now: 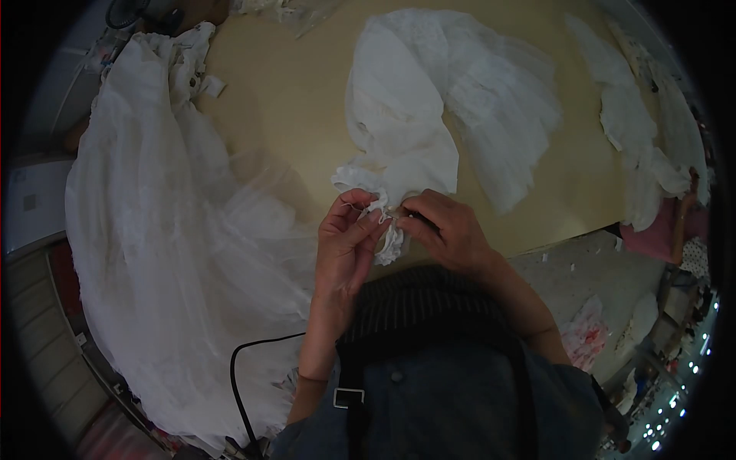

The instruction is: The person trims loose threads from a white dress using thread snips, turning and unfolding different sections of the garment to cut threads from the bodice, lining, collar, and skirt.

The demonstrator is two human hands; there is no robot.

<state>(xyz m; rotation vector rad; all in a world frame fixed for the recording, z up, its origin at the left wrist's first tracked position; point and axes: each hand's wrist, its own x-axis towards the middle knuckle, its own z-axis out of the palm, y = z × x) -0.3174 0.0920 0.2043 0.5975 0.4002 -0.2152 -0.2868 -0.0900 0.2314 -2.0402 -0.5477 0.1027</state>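
A white dress (399, 115) lies on the table, its sheer skirt fanned out to the right and its near end drawn up to my hands. My left hand (345, 241) pinches the gathered white trim at that near end between thumb and fingers. Close on its right, my right hand (452, 230) is closed at the same spot, fingertips almost meeting those of the left. Something small and dark shows within the right hand; its kind is hidden by the fingers. A loop of the white trim (391, 245) hangs below the fingertips.
The yellowish table (284, 100) spreads ahead. A large heap of white tulle (176, 245) covers its left side. More white garments (629, 115) lie along the right edge. A black cable (236, 376) curves at lower left. Another person's arm (681, 226) shows at far right.
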